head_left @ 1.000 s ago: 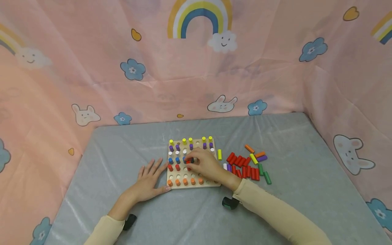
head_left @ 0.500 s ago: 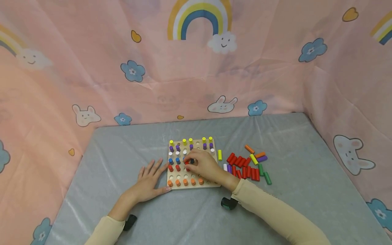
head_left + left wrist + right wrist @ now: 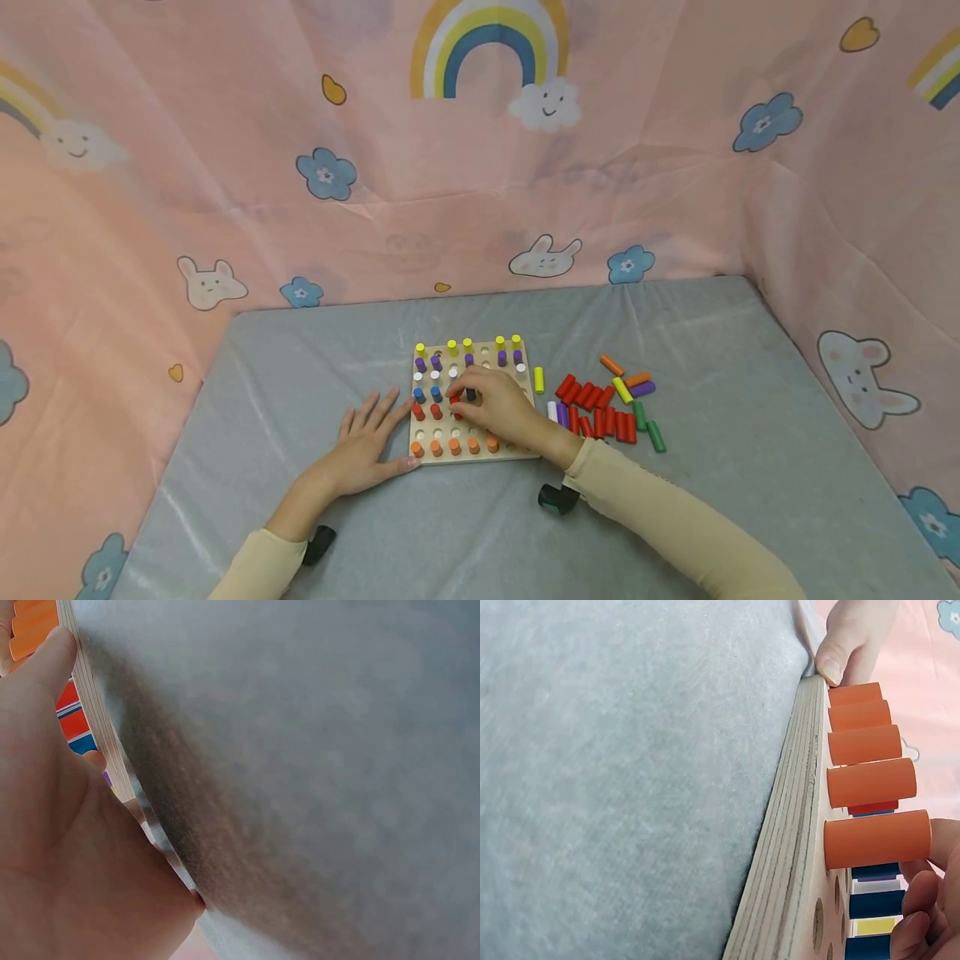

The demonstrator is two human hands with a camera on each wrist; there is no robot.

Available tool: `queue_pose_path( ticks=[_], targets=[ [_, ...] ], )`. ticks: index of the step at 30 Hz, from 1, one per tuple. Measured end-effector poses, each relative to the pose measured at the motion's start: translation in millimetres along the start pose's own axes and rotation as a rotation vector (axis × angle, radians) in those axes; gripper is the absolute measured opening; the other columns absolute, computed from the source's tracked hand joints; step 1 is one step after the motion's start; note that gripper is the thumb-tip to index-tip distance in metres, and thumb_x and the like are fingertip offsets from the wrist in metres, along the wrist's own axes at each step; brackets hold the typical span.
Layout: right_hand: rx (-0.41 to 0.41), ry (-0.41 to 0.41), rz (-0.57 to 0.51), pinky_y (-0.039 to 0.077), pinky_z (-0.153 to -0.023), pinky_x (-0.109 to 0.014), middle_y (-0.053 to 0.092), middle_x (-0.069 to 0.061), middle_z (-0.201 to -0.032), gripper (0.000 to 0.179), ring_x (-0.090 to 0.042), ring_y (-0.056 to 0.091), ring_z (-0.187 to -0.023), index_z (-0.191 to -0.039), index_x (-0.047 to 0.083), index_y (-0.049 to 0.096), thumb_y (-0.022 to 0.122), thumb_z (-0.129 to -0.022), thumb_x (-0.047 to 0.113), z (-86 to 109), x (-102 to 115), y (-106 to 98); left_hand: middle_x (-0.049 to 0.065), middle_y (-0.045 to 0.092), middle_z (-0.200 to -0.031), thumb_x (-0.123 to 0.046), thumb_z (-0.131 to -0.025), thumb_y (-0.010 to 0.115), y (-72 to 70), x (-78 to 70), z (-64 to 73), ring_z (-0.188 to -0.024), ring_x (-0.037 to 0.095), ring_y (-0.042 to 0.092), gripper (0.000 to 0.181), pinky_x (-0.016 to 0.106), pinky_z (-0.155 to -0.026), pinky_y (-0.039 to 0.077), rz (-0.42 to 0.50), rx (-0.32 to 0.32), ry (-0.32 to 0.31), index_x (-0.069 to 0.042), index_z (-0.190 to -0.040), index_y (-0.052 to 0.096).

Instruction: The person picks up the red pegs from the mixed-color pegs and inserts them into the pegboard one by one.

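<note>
A wooden pegboard (image 3: 517,452) lies on the table with coloured pegs standing in rows. My right hand (image 3: 504,406) pinches a red peg (image 3: 455,405) between thumb and index finger, at the red row beside two standing red pegs (image 3: 427,412). The lower end of the pinched peg is hidden. A dark blue peg (image 3: 471,394) shows beside the fingers. Flat and spread, my left hand (image 3: 365,450) rests at the board's left side, thumb at its near corner. In the right wrist view orange pegs (image 3: 871,781) line the near edge, partly covering my right hand's fingers.
Right of the board lie several loose red pegs (image 3: 600,421), green pegs (image 3: 655,436), a purple peg (image 3: 641,388) and orange pegs (image 3: 611,365). A yellow peg (image 3: 538,380) lies by the board's right edge. Pink patterned cloth (image 3: 405,208) stands behind the grey table (image 3: 315,358).
My right hand has shifted slightly left with the red peg over the red row. The dark blue peg shows more between the fingers. My left hand has stayed put.
</note>
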State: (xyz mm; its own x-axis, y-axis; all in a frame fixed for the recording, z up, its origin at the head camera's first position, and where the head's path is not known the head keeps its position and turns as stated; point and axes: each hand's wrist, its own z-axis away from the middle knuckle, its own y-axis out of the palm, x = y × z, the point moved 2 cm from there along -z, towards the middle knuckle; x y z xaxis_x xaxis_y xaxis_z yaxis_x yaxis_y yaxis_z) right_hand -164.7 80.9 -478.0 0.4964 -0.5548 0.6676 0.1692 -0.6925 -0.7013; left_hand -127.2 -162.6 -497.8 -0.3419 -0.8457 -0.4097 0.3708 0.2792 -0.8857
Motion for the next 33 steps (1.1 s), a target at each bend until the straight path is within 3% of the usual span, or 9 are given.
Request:
queue_pose_path(
  ticks=[6, 14, 33],
  targets=[
    [-0.013, 0.002, -0.022, 0.044, -0.071, -0.020, 0.069, 0.007, -0.097, 0.012, -0.017, 0.060, -0.081, -0.099, 0.016, 0.074, 0.076, -0.088, 0.021, 0.3, 0.2, 0.9, 0.010, 0.011, -0.169, -0.060, -0.089, 0.063, -0.1, -1.0, 0.2, -0.155, 0.042, 0.005, 0.090, 0.072, -0.116, 0.006, 0.001, 0.000, 0.001, -0.024, -0.159, 0.021],
    [-0.026, -0.018, -0.036, 0.044, -0.067, -0.017, 0.070, 0.007, -0.097, 0.013, -0.006, 0.053, -0.075, -0.099, 0.017, 0.074, 0.077, -0.087, 0.020, 1.2, -1.3, 2.7, 0.011, 0.011, -0.169, -0.058, -0.089, 0.063, -0.3, -2.0, 0.8, -0.154, 0.042, 0.006, 0.090, 0.072, -0.115, 0.006, 0.006, -0.006, 0.006, -0.023, -0.159, 0.021],
    [-0.010, -0.030, -0.047, 0.046, -0.063, -0.017, 0.072, 0.007, -0.093, 0.012, -0.003, 0.053, -0.070, -0.098, 0.016, 0.074, 0.077, -0.087, 0.019, 1.8, -2.5, 2.7, 0.009, 0.010, -0.169, -0.061, -0.089, 0.062, 2.0, 1.8, -0.4, -0.155, 0.041, 0.005, 0.090, 0.071, -0.116, 0.006, -0.005, 0.001, 0.001, -0.026, -0.160, 0.019]
  ],
)
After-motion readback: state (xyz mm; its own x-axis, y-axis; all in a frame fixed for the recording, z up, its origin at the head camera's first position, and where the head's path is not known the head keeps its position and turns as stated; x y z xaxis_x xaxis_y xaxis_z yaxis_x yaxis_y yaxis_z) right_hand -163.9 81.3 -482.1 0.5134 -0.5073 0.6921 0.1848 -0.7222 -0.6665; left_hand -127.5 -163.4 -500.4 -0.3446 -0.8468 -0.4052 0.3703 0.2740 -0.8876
